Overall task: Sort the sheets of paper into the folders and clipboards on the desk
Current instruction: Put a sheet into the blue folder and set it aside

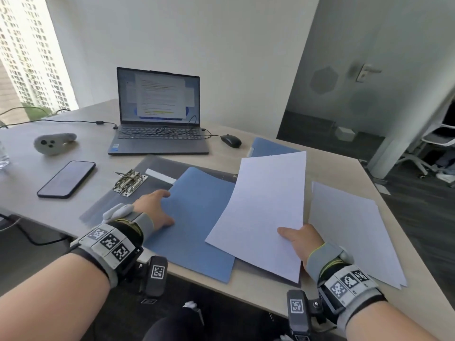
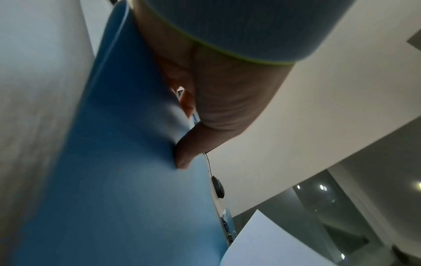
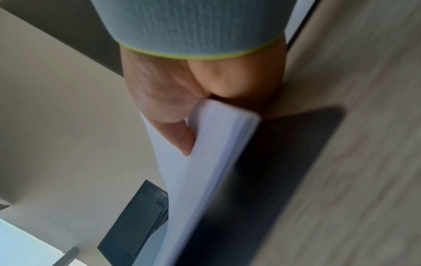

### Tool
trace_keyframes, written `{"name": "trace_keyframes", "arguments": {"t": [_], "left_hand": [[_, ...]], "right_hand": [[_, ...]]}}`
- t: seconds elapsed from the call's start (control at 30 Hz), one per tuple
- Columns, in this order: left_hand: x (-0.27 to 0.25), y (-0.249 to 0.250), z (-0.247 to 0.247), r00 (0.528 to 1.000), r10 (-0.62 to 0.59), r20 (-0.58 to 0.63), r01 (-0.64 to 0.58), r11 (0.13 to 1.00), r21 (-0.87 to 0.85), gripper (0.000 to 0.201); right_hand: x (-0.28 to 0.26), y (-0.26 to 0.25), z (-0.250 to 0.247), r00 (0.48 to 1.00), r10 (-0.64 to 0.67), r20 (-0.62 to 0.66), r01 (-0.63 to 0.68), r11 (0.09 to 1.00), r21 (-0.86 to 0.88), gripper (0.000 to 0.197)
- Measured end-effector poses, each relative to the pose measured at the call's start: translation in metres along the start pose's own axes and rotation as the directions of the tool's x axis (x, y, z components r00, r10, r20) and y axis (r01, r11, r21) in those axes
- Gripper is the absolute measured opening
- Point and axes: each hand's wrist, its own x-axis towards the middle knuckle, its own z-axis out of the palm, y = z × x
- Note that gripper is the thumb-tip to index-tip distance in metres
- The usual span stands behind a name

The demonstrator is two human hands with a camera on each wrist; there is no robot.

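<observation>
Pinching the near right corner of a white sheet (image 1: 261, 212), the right hand (image 1: 302, 242) holds it tilted above the surface (image 1: 246, 291), thumb on top and fingers (image 3: 237, 81) curled underneath. The sheet hangs over the right edge of a blue folder (image 1: 197, 217), which lies closed on a grey clipboard (image 1: 138, 183) in the middle near part of the surface. The left hand (image 1: 155, 210) grips the folder's left edge: the thumb presses on the cover, while the fingers are hidden beneath it, so I cannot tell how far they curl. The clipboard's metal clip (image 1: 129, 182) sits just left of the folder. To the right lies a stack of white sheets (image 1: 354, 232), near the surface's right edge. A second blue folder (image 1: 270, 147) lies farther back. Beyond are a laptop (image 1: 157, 119) and mouse (image 1: 231, 141), and to the left a phone (image 1: 66, 179) and a controller (image 1: 53, 142).
</observation>
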Motion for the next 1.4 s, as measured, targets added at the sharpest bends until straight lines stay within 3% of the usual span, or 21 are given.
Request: {"name": "trace_keyframes", "arguments": {"t": [0.13, 0.27, 0.37, 0.47, 0.57, 0.67, 0.73, 0.8, 0.97, 1.07, 1.13, 1.27, 1.4], "left_hand": [[0.002, -0.011, -0.001, 0.997, 0.067, 0.023, -0.053, 0.924, -0.379, 0.049], [-0.009, -0.012, 0.002, 0.985, 0.168, 0.031, -0.08, 0.611, -0.788, 0.053], [-0.011, 0.001, 0.01, 0.981, 0.196, -0.013, -0.095, 0.416, -0.904, 0.052], [-0.007, 0.03, 0.021, 0.985, 0.17, -0.017, -0.072, 0.321, -0.944, 0.051], [0.001, 0.063, 0.038, 0.99, 0.136, -0.021, -0.071, 0.367, -0.927, 0.046], [0.009, 0.087, 0.051, 0.993, 0.118, -0.02, -0.089, 0.616, -0.783, 0.047], [0.009, 0.095, 0.054, 0.99, 0.14, -0.034, -0.135, 0.824, -0.55, 0.059], [0.003, 0.097, 0.058, 0.974, 0.221, -0.047, -0.223, 0.91, -0.348, 0.067], [-0.014, 0.106, 0.08, 0.909, 0.409, 0.079, -0.4, 0.91, -0.112, 0.087], [-0.024, 0.109, 0.08, 0.873, 0.419, 0.251, -0.449, 0.891, 0.073, 0.114], [-0.028, 0.109, 0.078, 0.873, 0.39, 0.293, -0.446, 0.882, 0.154, 0.122], [-0.03, 0.112, 0.074, 0.88, 0.376, 0.29, -0.445, 0.866, 0.228, 0.122], [-0.031, 0.116, 0.071, 0.864, 0.422, 0.276, -0.491, 0.83, 0.266, 0.109]], "right_hand": [[-0.002, 0.003, -0.005, 0.997, -0.017, -0.075, 0.027, 0.989, 0.143, 0.003], [-0.003, 0.004, -0.014, 0.984, 0.007, -0.178, 0.057, 0.934, 0.353, 0.009], [-0.007, -0.002, -0.024, 0.971, -0.009, -0.24, 0.118, 0.89, 0.441, 0.004], [-0.008, -0.004, -0.038, 0.962, -0.013, -0.272, 0.147, 0.866, 0.478, 0.005], [-0.008, 0.001, -0.049, 0.958, -0.03, -0.284, 0.159, 0.883, 0.442, 0.006], [-0.004, 0.008, -0.054, 0.966, -0.023, -0.257, 0.116, 0.928, 0.354, 0.007], [-0.005, 0.012, -0.052, 0.975, -0.01, -0.224, 0.081, 0.946, 0.313, 0.012], [-0.006, 0.017, -0.048, 0.98, 0.007, -0.198, 0.051, 0.956, 0.29, 0.014], [-0.004, 0.032, -0.068, 0.982, 0.063, -0.179, 0.002, 0.941, 0.339, 0.008], [-0.002, 0.03, -0.076, 0.98, 0.079, -0.181, -0.005, 0.927, 0.374, 0.008], [-0.003, 0.028, -0.077, 0.979, 0.095, -0.179, -0.015, 0.916, 0.402, 0.008], [-0.005, 0.027, -0.081, 0.977, 0.136, -0.162, -0.05, 0.894, 0.446, 0.012], [-0.004, 0.031, -0.093, 0.959, 0.217, -0.182, -0.087, 0.838, 0.539, 0.012]]}}
